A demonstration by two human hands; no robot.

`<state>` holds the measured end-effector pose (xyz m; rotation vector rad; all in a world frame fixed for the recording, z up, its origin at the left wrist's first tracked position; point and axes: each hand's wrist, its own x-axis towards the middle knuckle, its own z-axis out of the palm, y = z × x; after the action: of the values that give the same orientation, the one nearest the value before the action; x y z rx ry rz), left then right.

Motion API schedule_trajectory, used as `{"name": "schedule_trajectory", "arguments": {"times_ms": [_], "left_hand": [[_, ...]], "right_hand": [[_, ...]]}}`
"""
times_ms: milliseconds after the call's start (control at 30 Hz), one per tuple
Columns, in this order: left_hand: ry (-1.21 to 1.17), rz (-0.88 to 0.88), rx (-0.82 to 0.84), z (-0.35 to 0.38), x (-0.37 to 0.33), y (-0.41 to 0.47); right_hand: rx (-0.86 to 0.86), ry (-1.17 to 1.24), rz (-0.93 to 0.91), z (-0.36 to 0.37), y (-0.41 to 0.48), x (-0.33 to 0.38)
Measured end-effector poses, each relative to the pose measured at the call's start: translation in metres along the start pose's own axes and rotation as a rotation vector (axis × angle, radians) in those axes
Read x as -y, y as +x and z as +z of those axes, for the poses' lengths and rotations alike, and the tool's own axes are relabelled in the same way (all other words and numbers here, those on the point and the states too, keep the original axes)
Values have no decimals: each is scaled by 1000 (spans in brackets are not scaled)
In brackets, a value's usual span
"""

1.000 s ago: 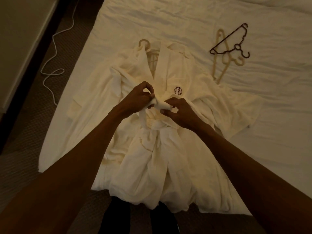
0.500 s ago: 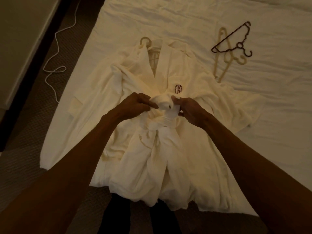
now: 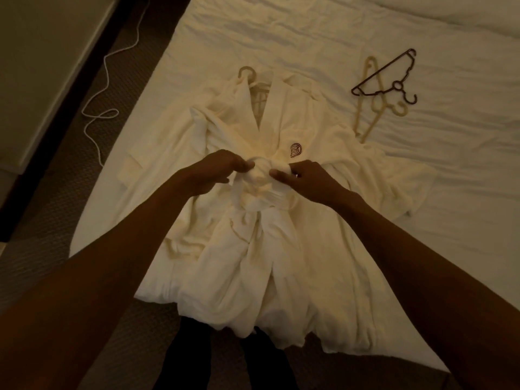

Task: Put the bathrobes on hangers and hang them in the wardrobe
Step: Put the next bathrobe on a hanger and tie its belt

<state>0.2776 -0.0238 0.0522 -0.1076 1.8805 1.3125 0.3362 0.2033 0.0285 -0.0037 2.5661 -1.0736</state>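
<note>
Across a white bed (image 3: 422,192), a cream bathrobe (image 3: 253,263) laid face up, hem over the near edge. At its waist, left hand (image 3: 216,173) and right hand (image 3: 306,181) pinching the belt knot (image 3: 263,173) from either side. Inside the collar, a beige hanger (image 3: 247,72); well right, a dark hanger (image 3: 385,77) crossing a spare beige hanger (image 3: 368,116).

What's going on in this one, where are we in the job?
A person is tying the belt of a white bathrobe that lies front-up on the bed. A hanger is inside the robe, its hook showing above the collar. The left hand and right hand each pinch the belt at the knot, one on either side. A dark hanger and a beige hanger lie spare on the sheet. No wardrobe is in view, and this robe is not yet hung.
</note>
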Motion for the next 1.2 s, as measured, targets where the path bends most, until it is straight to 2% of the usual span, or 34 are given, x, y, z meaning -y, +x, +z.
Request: {"name": "schedule_trajectory", "arguments": {"times_ms": [133,200,333,500,600,667,767,867,967,1067,1200], "left_hand": [[133,-3,-80,-5,-9,-20],[108,-6,-74,-13,-14,-34],[-55,-42,-13,-27,-19,-70],[-161,-84,164,-47,-17,-104],[0,-57,150,-76,-5,-115],[118,-59,65,-94,11,-118],[213,-28,-172,-102,43,-120],[311,72,-357,-96,68,-111],[454,41,-515,-91,79,-97],[517,-21,-612,-92,89,-89],[583,-66,-705,-87,109,-81]], "right_hand": [[2,-463,-77,-20,-14,15],[-17,-591,-58,-37,-21,20],[-43,-586,14,-72,-41,23],[-146,-595,168,-81,-76,16],[-200,-564,299,-64,-99,14],[-279,-605,326,-48,-112,18],[-394,-706,313,-23,-118,26],[-396,-750,352,-1,-115,25],[-408,-659,471,3,-112,12],[-372,-526,602,4,-114,-6],[-482,-563,707,14,-114,-24]]}}
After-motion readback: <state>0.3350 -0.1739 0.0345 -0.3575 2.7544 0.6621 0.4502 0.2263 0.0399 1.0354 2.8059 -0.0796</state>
